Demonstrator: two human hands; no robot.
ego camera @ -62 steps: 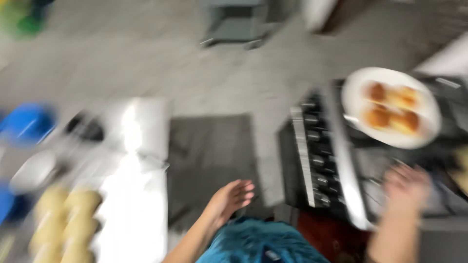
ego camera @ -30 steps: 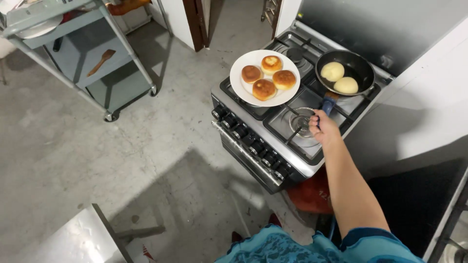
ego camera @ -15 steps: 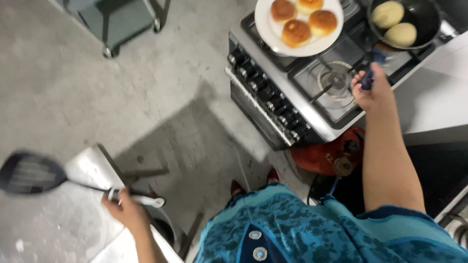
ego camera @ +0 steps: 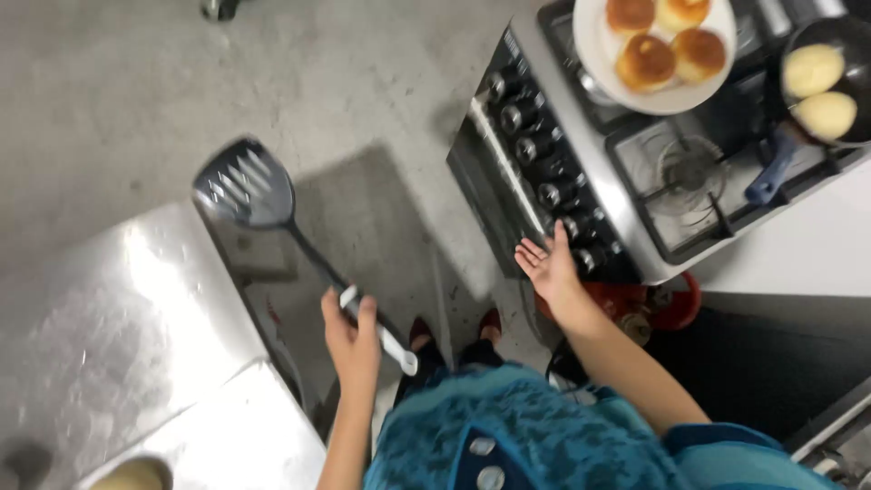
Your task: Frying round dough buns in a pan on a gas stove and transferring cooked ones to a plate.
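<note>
Left hand (ego camera: 352,338) grips a slotted black spatula (ego camera: 272,218) by its white-tipped handle, blade angled up-left over the steel tabletop (ego camera: 109,345), while the right hand (ego camera: 549,268), fingers spread and empty, hovers beside the stove knobs (ego camera: 544,154).

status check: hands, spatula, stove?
Left hand grips slotted spatula by its handle, blade up over floor. Right hand open, empty, by stove knobs. Pan holds two pale buns; plate three browned.

Left hand (ego camera: 352,338) gripping slotted spatula (ego camera: 247,188), right hand (ego camera: 549,268) open beside stove (ego camera: 581,172)
</note>
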